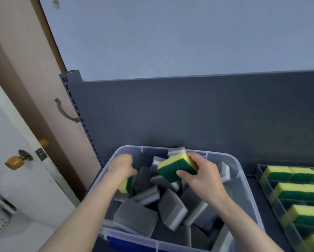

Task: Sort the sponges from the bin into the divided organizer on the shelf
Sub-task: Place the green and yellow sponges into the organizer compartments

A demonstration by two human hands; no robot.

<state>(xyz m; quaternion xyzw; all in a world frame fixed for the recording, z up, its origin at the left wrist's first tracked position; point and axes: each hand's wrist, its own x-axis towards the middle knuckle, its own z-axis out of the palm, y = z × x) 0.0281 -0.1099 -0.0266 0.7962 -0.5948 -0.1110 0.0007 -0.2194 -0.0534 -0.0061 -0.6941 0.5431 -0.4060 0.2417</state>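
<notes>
We find no readable text, no label on the clear bin (250, 202), no brand on the yellow-green sponge (170, 170), no numbers on the divided organizer (257, 168), grey shelf back (189, 115) unmarked.

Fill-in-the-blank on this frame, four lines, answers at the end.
The right hand grips a yellow-and-____ sponge above the bin.
The loose sponges lying in the bin are mostly ____.
The organizer stands to the bin's ____.
The left hand holds a second sponge near the bin's ____ wall.
Missing: green; grey; right; left.
</notes>
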